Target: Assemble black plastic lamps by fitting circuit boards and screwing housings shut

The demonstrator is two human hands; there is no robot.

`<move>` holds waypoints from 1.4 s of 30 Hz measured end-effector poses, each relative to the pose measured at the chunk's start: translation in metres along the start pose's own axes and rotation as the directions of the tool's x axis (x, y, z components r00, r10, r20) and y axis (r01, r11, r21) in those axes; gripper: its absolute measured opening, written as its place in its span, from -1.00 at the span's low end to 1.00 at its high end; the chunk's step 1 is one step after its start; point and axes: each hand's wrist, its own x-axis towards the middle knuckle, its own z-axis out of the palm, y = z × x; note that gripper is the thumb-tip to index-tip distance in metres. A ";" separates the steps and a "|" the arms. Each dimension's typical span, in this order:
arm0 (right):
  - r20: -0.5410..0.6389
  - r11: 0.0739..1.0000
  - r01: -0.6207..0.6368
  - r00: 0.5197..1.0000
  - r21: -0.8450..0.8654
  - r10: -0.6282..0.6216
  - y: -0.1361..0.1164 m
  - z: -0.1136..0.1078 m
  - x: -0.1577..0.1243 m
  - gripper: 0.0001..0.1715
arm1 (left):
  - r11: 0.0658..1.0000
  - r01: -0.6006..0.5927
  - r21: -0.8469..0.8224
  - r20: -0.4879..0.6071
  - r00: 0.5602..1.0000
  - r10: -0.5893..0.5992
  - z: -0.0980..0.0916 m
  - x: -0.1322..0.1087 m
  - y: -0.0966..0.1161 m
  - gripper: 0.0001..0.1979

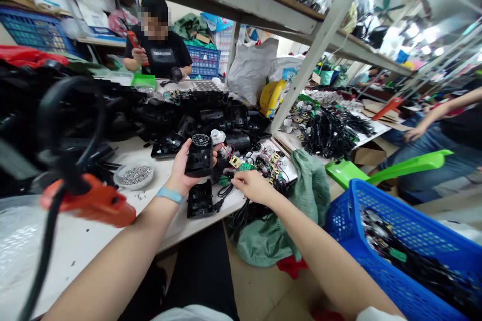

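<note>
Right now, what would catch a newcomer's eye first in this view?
The black vented housing in the left hand stands out at centre, beside the right hand over small circuit boards. A blue plastic basket of wired boards fills the lower right, and black plastic housings heap up behind.

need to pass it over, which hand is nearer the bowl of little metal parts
Left. The left hand holds a black housing just right of the bowl of small metal parts; the right hand is farther right, at the circuit boards.
</note>
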 end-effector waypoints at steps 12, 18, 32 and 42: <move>0.010 0.973 0.040 0.999 -0.226 -0.039 0.007 0.037 -0.015 -0.91 | 0.998 0.028 0.059 -0.018 0.999 -0.027 -0.005 -0.004 0.009 -0.40; -0.074 0.970 0.066 0.994 -0.235 -0.085 0.010 0.058 -0.024 -0.93 | 0.986 0.081 0.143 -0.110 0.992 -0.065 -0.018 -0.010 0.018 -0.42; -0.502 0.973 0.181 0.834 -0.140 -0.227 0.031 0.085 -0.021 -0.88 | 0.772 0.317 0.551 -0.428 0.902 -0.065 -0.035 -0.040 0.044 -0.56; -0.748 0.957 0.162 0.597 -0.240 -0.288 0.042 0.039 -0.022 -0.69 | 0.590 0.219 0.777 -0.501 0.783 0.370 -0.082 -0.084 0.056 -0.69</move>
